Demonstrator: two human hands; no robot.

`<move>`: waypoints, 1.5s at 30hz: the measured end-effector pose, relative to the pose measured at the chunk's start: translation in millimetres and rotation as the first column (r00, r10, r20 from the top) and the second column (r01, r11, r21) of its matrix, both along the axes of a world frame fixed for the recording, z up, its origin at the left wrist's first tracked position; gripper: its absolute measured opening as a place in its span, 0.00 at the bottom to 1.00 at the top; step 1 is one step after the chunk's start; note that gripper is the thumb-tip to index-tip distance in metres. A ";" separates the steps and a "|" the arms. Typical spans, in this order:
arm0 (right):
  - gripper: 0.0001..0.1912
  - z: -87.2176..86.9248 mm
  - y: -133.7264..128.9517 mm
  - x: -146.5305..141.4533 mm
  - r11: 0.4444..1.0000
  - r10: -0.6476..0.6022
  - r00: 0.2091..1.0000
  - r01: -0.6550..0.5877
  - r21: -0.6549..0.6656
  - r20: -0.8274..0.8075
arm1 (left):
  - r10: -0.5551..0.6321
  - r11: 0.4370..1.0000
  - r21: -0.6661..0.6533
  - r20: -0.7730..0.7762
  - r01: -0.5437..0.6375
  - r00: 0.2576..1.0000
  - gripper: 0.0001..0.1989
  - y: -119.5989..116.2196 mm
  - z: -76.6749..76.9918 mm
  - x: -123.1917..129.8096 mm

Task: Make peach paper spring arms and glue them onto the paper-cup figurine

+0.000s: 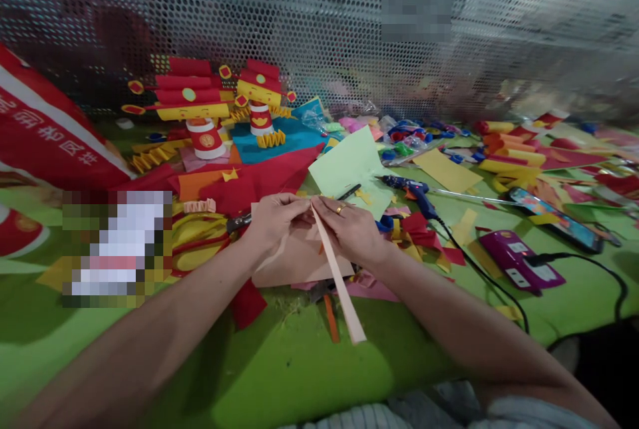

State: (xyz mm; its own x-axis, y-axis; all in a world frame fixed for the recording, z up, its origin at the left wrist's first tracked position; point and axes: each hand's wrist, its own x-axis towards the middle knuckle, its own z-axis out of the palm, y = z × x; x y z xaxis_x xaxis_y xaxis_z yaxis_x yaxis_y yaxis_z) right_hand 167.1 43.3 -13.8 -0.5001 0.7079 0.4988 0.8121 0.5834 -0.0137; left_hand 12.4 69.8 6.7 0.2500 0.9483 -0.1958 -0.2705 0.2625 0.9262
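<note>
A narrow pale pink paper strip [337, 276] slants down toward me, its far end pinched between the fingertips of both hands. My left hand [278, 221] is closed on that end from the left. From the right, my right hand [355, 226], with a gold ring on one finger, closes on the same end. Below them lies a sheet of pale pink paper [284, 259]. Close to my left wrist are scissors with yellow handles [197, 236]. A black pen [349, 191] rests on light green paper [344, 163] just beyond my right hand.
Two red and yellow paper figures on cups [206, 140] stand at the back left. At right lie a blue glue gun [422, 196] with its cord, a purple power strip [522, 259] and a phone [554, 219]. Paper scraps cover the green table [279, 376]. Perforated metal [329, 23] rises behind.
</note>
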 end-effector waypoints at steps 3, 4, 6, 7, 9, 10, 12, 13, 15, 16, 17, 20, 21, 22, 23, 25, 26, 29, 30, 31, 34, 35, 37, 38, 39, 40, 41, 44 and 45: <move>0.20 1.8 -1.5 -2.0 0.999 -0.029 0.997 0.027 0.035 0.074 | 0.000 1.000 -0.018 -0.001 0.000 1.000 0.09 -1.3 0.9 0.1; 0.20 2.6 -2.2 -3.2 0.998 -0.038 0.995 0.034 0.052 0.090 | -0.001 1.000 -0.022 0.001 0.001 1.000 0.09 -2.1 1.2 0.4; 0.19 4.1 -3.8 -6.2 0.996 -0.056 0.992 0.048 0.074 0.112 | -0.005 1.000 -0.024 0.006 0.005 1.000 0.11 -3.6 1.7 1.3; 0.19 4.7 -4.5 -7.7 0.996 -0.066 0.991 0.057 0.071 0.119 | -0.007 1.000 -0.019 0.003 0.007 1.000 0.12 -4.2 1.8 1.7; 0.18 5.8 -5.5 -10.2 0.996 -0.084 0.990 0.080 0.031 0.117 | -0.015 1.000 -0.009 -0.018 0.015 1.000 0.14 -4.4 1.6 1.9; 0.18 6.4 -5.6 -10.8 0.996 -0.092 0.991 0.092 0.003 0.102 | -0.023 1.000 -0.006 -0.035 0.022 0.999 0.15 -3.8 1.3 1.7; 0.18 8.0 -4.8 -10.0 0.993 -0.102 0.994 0.104 -0.061 0.031 | -0.043 0.999 -0.006 -0.064 0.043 0.997 0.16 -1.7 0.3 0.2; 0.18 9.3 -3.8 -8.5 0.990 -0.101 0.995 0.098 -0.099 -0.028 | -0.061 0.998 -0.009 -0.076 0.060 0.995 0.15 -0.2 -0.3 -1.0; 0.18 13.0 -0.8 -3.5 0.978 -0.072 0.980 0.033 -0.208 -0.183 | -0.109 0.994 -0.011 -0.095 0.109 0.989 0.14 2.7 -1.3 -3.7; 0.18 15.4 1.1 -0.3 0.960 -0.052 0.962 -0.025 -0.278 -0.268 | -0.136 0.991 -0.010 -0.104 0.135 0.985 0.13 3.8 -1.5 -4.9; 0.17 18.0 3.3 3.1 0.931 -0.038 0.935 -0.094 -0.352 -0.352 | -0.161 0.987 -0.007 -0.118 0.161 0.980 0.12 4.5 -1.5 -5.8; 0.15 23.9 9.6 12.1 0.818 -0.113 0.843 -0.222 -0.531 -0.526 | -0.198 0.979 0.012 -0.187 0.204 0.962 0.07 3.4 1.0 -6.1; 0.15 24.7 11.3 14.1 0.789 -0.158 0.816 -0.234 -0.568 -0.556 | -0.199 0.978 0.023 -0.222 0.209 0.954 0.06 2.1 2.5 -5.5; 0.15 24.8 12.7 15.5 0.767 -0.202 0.792 -0.238 -0.596 -0.576 | -0.195 0.977 0.038 -0.262 0.212 0.945 0.05 0.5 4.2 -4.8; 0.15 24.4 13.8 16.2 0.750 -0.241 0.773 -0.236 -0.618 -0.587 | -0.183 0.976 0.058 -0.304 0.210 0.935 0.04 -1.1 5.7 -3.9; 0.15 23.1 14.9 16.0 0.723 -0.295 0.756 -0.223 -0.654 -0.584 | -0.152 0.970 0.116 -0.393 0.213 0.907 0.05 -3.6 7.7 -2.6; 0.15 22.7 14.9 15.2 0.715 -0.311 0.755 -0.215 -0.666 -0.578 | -0.139 0.964 0.148 -0.431 0.222 0.892 0.05 -4.2 7.8 -2.3; 0.12 24.4 13.7 11.3 0.725 -0.305 0.777 -0.185 -0.664 -0.551 | -0.130 0.936 0.221 -0.506 0.273 0.853 0.06 -3.4 5.1 -2.7; 0.10 25.9 13.0 9.8 0.737 -0.296 0.785 -0.176 -0.653 -0.545 | -0.130 0.928 0.236 -0.523 0.289 0.842 0.06 -2.5 3.7 -3.0; 0.09 27.5 12.2 8.3 0.746 -0.290 0.793 -0.164 -0.646 -0.536 | -0.130 0.920 0.247 -0.538 0.303 0.833 0.07 -1.6 2.5 -3.4; 0.09 31.7 10.2 5.5 0.754 -0.307 0.803 -0.123 -0.645 -0.511 | -0.167 0.909 0.239 -0.543 0.342 0.823 0.07 0.4 1.3 -4.5; 0.09 32.3 10.0 5.6 0.752 -0.314 0.797 -0.123 -0.647 -0.517 | -0.192 0.912 0.218 -0.523 0.348 0.831 0.06 0.6 1.7 -4.7; 0.10 32.3 10.7 7.4 0.732 -0.328 0.753 -0.179 -0.657 -0.570 | -0.248 0.925 0.152 -0.452 0.347 0.857 0.04 0.4 3.2 -5.4; 0.11 31.8 11.6 9.1 0.701 -0.342 0.713 -0.241 -0.672 -0.612 | -0.266 0.934 0.114 -0.407 0.337 0.874 0.03 0.2 4.1 -5.7; 0.12 31.0 12.8 11.2 0.652 -0.364 0.665 -0.317 -0.689 -0.652 | -0.273 0.944 0.079 -0.360 0.321 0.892 0.03 -0.1 4.8 -6.1; 0.13 30.0 14.3 13.4 0.592 -0.394 0.616 -0.398 -0.701 -0.682 | -0.274 0.952 0.049 -0.312 0.304 0.910 0.04 -0.4 5.4 -6.5; 0.13 29.1 15.8 15.4 0.529 -0.427 0.571 -0.471 -0.706 -0.701 | -0.270 0.958 0.024 -0.266 0.286 0.925 0.05 -0.5 5.7 -6.9; 0.13 26.6 19.2 18.8 0.397 -0.483 0.509 -0.598 -0.696 -0.713 | -0.248 0.968 -0.019 -0.165 0.248 0.955 0.07 -0.5 6.4 -7.3; 0.13 26.0 19.7 18.7 0.381 -0.487 0.500 -0.617 -0.689 -0.717 | -0.247 0.969 -0.030 -0.147 0.245 0.958 0.07 -0.5 6.9 -7.2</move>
State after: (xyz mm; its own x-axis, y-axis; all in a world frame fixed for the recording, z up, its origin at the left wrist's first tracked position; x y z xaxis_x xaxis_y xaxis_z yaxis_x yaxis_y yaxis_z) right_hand 185.8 63.0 12.2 -0.3836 0.9050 -0.1841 0.0376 -0.1839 -0.9822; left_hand 5.2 69.3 13.6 0.4428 0.8586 -0.2583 -0.0564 0.3142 0.9477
